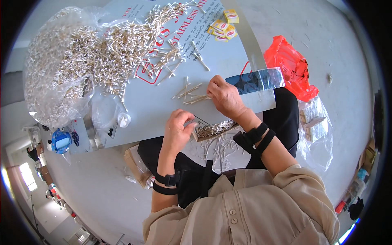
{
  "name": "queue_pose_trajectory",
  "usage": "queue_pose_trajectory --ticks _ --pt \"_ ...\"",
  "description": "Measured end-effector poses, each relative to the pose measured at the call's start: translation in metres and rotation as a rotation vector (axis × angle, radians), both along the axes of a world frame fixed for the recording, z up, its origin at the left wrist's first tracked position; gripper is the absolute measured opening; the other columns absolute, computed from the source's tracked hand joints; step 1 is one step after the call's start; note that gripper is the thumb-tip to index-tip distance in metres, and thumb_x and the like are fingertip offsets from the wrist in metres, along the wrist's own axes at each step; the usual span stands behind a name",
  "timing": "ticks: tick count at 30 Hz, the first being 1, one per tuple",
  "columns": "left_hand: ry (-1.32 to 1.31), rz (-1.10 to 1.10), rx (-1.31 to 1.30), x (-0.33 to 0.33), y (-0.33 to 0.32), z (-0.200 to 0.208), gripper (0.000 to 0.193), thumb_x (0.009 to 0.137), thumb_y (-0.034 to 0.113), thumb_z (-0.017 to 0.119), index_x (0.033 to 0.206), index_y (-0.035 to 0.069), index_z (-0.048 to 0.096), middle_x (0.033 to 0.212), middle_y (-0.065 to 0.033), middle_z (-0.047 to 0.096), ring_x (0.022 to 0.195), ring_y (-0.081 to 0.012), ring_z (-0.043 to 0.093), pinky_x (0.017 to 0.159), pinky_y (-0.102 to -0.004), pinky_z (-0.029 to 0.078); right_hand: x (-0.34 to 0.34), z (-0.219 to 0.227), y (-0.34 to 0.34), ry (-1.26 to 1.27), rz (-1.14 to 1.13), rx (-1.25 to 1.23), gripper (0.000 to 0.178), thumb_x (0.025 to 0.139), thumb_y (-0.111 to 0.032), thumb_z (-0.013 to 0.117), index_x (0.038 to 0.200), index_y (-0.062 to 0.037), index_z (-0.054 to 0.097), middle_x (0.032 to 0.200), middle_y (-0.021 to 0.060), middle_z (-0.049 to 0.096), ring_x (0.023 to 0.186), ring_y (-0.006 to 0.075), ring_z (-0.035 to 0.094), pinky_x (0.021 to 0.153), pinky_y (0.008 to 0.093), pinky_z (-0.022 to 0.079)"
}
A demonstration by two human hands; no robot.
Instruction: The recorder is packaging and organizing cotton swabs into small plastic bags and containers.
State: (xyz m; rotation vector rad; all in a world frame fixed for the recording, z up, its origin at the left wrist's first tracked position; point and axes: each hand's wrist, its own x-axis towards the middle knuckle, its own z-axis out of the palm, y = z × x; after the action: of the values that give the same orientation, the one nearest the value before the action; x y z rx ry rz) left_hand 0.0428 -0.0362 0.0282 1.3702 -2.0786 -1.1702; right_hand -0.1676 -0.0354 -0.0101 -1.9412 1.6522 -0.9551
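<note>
Clear plastic bag of wooden cotton swabs (53, 69) far left, spilling onto pale printed board used as worktop (155, 102); small yellow packets (223, 27) top, red plastic bag (290, 65) right. Left hand (177, 130) grip pinched on small tray of packed swabs (212, 130), long axis left-right. Right hand (224, 98) palm-down, gathering loose swabs (190, 94); grip state unclear.

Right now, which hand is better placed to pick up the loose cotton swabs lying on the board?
Right. The right hand already rests against the small bunch of cotton swabs on the board. The left hand sits lower, at the small box of swabs on the lap.
</note>
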Motion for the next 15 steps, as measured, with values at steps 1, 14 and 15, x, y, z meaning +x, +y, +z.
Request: queue_pose_trajectory --ticks 1,14,15 --pt "0.028 0.059 -0.013 -0.003 0.001 0.000 0.014 0.073 0.001 0.065 0.087 0.002 0.060 0.080 -0.0121 0.057 0.075 -0.0271 0.056 0.070 -0.0363 0.046 0.000 0.001 0.000 0.000 -0.001 -0.002 0.007 0.077 -0.004 0.058 0.082 -0.0035 0.053 0.089 0.0118 0.052 0.077 0.0324 0.060 0.065 0.0405 0.050" --pt "-0.262 0.227 -0.520 -0.026 -0.070 -0.037 0.027 0.070 -0.001 0.066 0.095 0.008 0.060 0.097 -0.0085 0.055 0.099 -0.0313 0.050 0.087 -0.0433 0.040 0.006 0.004 0.001 0.018 0.025 -0.010 0.013 0.071 -0.008 0.069 0.081 -0.0083 0.061 0.088 0.0064 0.053 0.075 0.0257 0.060 0.064 0.0357 0.050" --pt "-0.220 0.194 -0.544 -0.030 -0.068 -0.036 0.028 0.069 -0.002 0.066 0.095 0.008 0.060 0.097 -0.0081 0.055 0.099 -0.0310 0.050 0.087 -0.0431 0.040 0.005 0.003 0.000 0.004 0.012 -0.009 0.011 0.071 -0.008 0.069 0.079 -0.0082 0.061 0.087 0.0061 0.053 0.074 0.0257 0.060 0.064 0.0358 0.050"
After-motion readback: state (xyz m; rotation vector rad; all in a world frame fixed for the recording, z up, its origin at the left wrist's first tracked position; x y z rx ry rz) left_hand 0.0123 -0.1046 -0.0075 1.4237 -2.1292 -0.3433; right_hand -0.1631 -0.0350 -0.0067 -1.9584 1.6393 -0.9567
